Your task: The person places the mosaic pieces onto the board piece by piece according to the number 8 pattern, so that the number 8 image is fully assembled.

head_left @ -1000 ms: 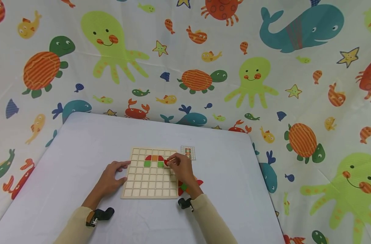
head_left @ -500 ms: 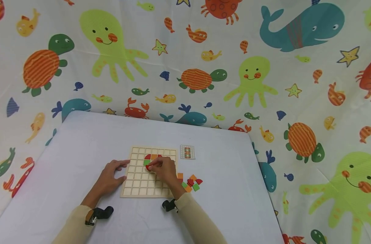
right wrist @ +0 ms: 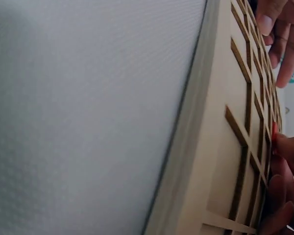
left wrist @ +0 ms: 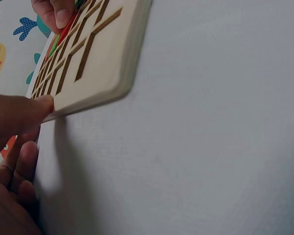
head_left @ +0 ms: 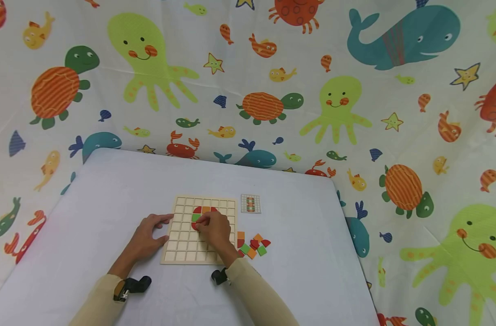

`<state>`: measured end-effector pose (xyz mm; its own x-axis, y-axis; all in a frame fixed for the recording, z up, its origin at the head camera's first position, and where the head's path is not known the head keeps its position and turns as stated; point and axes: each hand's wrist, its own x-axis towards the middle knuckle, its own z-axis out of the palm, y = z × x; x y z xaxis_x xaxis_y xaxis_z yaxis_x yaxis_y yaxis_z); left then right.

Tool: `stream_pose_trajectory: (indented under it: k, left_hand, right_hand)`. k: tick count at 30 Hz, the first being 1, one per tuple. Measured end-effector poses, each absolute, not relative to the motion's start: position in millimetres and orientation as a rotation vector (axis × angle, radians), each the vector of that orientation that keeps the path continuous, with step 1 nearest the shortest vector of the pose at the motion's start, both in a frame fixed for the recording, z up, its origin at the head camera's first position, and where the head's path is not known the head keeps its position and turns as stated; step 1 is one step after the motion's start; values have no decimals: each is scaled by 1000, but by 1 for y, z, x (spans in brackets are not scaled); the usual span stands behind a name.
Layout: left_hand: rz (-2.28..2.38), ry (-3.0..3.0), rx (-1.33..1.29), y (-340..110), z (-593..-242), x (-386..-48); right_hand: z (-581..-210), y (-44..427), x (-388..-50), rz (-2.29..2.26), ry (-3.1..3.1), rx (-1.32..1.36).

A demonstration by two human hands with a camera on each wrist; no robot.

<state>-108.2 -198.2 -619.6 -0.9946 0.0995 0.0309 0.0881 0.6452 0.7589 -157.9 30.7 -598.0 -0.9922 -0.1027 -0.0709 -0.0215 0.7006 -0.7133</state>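
A wooden grid board (head_left: pixel 183 253) lies on the white table. My left hand (head_left: pixel 147 237) touches its left edge; in the left wrist view the thumb (left wrist: pixel 44 105) rests on the rim. My right hand (head_left: pixel 216 232) is over the board and pinches a red quarter-circle tile (head_left: pixel 194 226), which is at a cell just below a green square tile (head_left: pixel 196 218). Above the green tile stand a red quarter-circle tile (head_left: pixel 197 210), an orange square tile (head_left: pixel 206 209) and another red tile (head_left: pixel 214 209). The right hand hides the cells to the right of the green tile.
Several loose red, green and orange tiles (head_left: pixel 252 244) lie beside the board's lower right edge. A small pattern card (head_left: pixel 250 203) lies near its upper right corner. A curtain with printed sea animals (head_left: pixel 248 68) hangs behind the table.
My right hand has moved left across the board with the red tile, from the right of the upper tiles to the cell below the left green one. The left hand stays put.
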Motion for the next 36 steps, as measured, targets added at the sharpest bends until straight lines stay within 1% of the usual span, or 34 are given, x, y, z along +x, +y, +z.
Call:
stream_pose_trajectory:
  k: [3,12,17,28,36]
  left_hand:
    - [1308,2838,159,-198,-620,-109]
    - [1305,2845,165,-198,-620,-109]
    - [1299,2851,173,-198,-621,-109]
    - [1293,2859,166,-198,-622,-109]
    - [1283,2859,161,-197,-620,-109]
  right_hand:
    - [-600,30,-159,-1159,2800,-103]
    - [-599,27,-157,-1182,2811,-237]
    - [-594,36,-153,-1289,2747,-263]
    - [-588,93,-155,-1498,2651,-266]
    - [-581,143,-155,-1473,2681,-172]
